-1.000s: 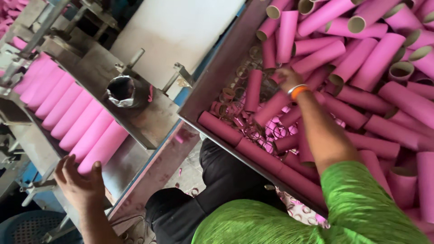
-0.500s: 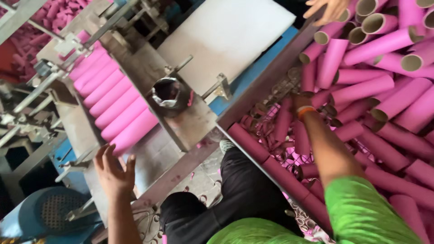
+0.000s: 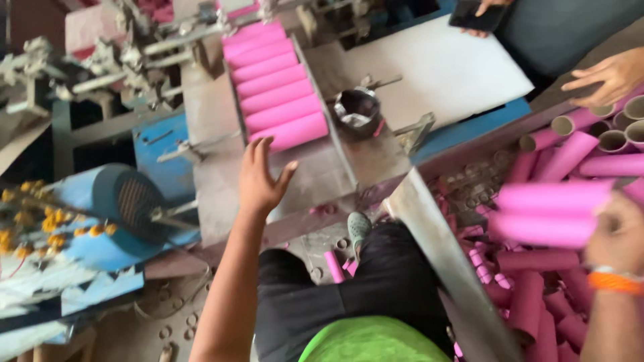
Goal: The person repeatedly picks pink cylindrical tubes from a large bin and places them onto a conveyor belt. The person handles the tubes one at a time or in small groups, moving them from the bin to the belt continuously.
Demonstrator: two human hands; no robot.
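My right hand (image 3: pixel 620 234), with an orange band at the wrist, grips two pink cardboard tubes (image 3: pixel 550 213) lifted above a metal bin (image 3: pixel 436 234) full of several more pink tubes. My left hand (image 3: pixel 260 179) hovers open, fingers spread, just below a row of pink tubes (image 3: pixel 275 84) lying side by side on a sloped machine tray. It touches nothing.
A small metal cup (image 3: pixel 357 110) stands on the machine beside the tray. A blue motor (image 3: pixel 114 211) sits at left. Another person's hand (image 3: pixel 607 77) reaches over the bin's far corner, and a second one holds a dark phone (image 3: pixel 477 13). A white board (image 3: pixel 436 67) lies behind.
My right hand has come up out of the bin with two pink tubes. My left hand rose toward the tray of tubes. The view swung left and down.
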